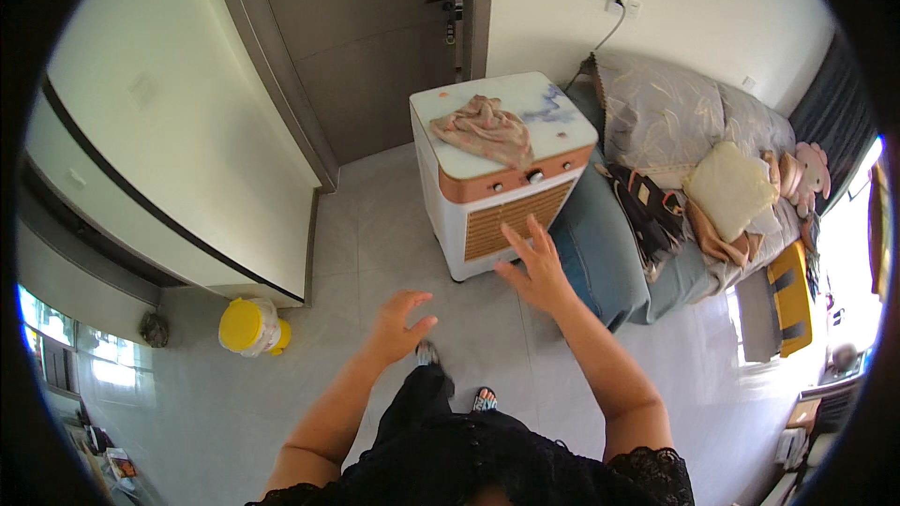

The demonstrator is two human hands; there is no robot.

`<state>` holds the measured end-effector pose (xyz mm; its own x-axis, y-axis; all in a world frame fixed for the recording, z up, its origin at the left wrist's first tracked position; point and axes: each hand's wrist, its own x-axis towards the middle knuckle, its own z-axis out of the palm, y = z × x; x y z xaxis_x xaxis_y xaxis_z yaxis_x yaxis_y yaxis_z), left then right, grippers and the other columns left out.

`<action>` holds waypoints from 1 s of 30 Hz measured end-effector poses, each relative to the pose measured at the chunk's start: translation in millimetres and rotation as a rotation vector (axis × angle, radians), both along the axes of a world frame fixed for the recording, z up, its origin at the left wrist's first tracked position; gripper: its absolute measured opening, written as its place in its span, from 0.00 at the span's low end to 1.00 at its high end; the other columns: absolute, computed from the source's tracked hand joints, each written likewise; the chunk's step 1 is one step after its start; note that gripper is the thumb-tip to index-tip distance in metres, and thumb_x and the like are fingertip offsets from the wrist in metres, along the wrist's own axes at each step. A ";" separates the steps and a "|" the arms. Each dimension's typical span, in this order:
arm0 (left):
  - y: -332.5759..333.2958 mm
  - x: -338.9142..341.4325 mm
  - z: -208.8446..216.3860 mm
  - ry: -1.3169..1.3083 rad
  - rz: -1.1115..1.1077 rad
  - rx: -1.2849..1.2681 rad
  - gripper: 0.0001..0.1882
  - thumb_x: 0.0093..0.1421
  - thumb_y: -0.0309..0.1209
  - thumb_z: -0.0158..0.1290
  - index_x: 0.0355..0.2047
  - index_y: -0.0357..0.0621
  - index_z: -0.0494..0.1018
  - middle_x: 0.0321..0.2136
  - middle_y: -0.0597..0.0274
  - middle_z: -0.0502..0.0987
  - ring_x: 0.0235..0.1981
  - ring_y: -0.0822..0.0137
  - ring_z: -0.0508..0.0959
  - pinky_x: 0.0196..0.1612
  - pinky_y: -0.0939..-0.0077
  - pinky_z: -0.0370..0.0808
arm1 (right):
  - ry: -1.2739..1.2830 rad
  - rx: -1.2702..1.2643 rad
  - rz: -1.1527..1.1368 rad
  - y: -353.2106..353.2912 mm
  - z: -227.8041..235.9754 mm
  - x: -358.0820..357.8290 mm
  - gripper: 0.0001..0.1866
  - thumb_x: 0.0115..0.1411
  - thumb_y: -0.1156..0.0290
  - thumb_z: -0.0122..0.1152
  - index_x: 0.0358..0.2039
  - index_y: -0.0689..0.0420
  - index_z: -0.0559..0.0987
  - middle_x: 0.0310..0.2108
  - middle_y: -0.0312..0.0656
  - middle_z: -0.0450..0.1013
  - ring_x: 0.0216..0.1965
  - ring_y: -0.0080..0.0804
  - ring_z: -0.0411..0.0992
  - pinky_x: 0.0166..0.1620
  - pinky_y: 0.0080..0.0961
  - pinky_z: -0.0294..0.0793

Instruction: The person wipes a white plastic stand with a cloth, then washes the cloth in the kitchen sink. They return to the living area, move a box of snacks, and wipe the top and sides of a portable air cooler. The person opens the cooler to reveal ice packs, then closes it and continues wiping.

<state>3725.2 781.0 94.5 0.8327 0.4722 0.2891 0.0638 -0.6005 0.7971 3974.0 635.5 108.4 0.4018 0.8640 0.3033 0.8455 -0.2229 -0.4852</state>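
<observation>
Both my hands hang in the air over the tiled floor, holding nothing. My left hand is open, thumb apart from the fingers, with bare floor beneath it. My right hand is open too, its fingers spread; it overlaps the front of a white air cooler with a brown grille and small knobs. Whether it touches the cooler I cannot tell, though it looks apart. On the cooler's white top lies a crumpled pinkish-beige cloth, one end reaching the front edge.
Right of the cooler stands a blue sofa with grey cushions, a black bag, a cream pillow and a pink plush toy. A yellow-lidded bucket stands by the left wall. Behind the cooler is a brown door.
</observation>
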 end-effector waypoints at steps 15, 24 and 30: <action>220.9 242.2 -11.6 0.037 -0.226 0.330 0.24 0.51 0.38 0.59 0.47 0.39 0.70 0.52 0.51 0.68 0.54 0.50 0.66 0.55 0.49 0.61 | -0.241 -0.457 -0.249 259.8 -22.5 182.7 0.37 0.55 0.32 0.42 0.63 0.31 0.60 0.70 0.38 0.38 0.69 0.48 0.35 0.58 0.75 0.32; 229.8 280.3 -23.7 0.341 -0.228 0.492 0.35 0.54 0.52 0.54 0.54 0.39 0.67 0.61 0.51 0.59 0.64 0.50 0.55 0.60 0.32 0.46 | -0.300 -0.434 -0.584 233.1 -55.5 370.6 0.30 0.62 0.43 0.42 0.62 0.38 0.62 0.69 0.37 0.42 0.67 0.50 0.40 0.63 0.60 0.38; 229.7 284.3 -9.8 0.433 -0.236 0.559 0.35 0.52 0.53 0.54 0.53 0.40 0.68 0.59 0.54 0.62 0.63 0.53 0.57 0.58 0.31 0.50 | -0.398 -0.297 -0.048 365.5 -31.9 295.8 0.26 0.60 0.50 0.46 0.59 0.39 0.66 0.64 0.41 0.53 0.64 0.53 0.47 0.60 0.57 0.49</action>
<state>4009.5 1010.7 84.8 0.9878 0.1454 0.0563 0.1219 -0.9455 0.3018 4269.8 1001.0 76.5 0.3460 0.9199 0.1846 0.9377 -0.3455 -0.0362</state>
